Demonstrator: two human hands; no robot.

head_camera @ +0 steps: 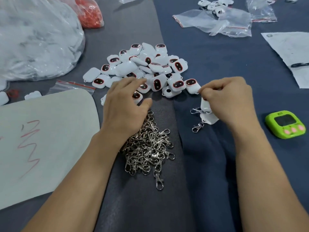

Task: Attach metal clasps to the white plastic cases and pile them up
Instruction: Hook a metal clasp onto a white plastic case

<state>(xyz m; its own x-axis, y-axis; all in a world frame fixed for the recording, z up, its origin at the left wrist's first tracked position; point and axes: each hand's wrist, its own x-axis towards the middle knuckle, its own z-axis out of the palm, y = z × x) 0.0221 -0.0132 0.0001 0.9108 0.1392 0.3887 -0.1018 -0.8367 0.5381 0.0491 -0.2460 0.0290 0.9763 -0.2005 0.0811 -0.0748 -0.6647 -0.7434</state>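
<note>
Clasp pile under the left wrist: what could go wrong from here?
1. The left hand reaches for the loose cases with its wrist over the clasp pile; dragging back could snag and scatter clasps.
2. The right hand holds a clasped case directly above another finished case; their clasps may tangle.

cases [142, 67] behind clasps [147, 146] | timer [286, 125] right (of both)

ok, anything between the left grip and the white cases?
Nothing visible. The left grip is at the near edge of the white case pile, with fingers and thumb either side of one case. The metal clasp heap lies on the near side of the grip, not in the path.
</note>
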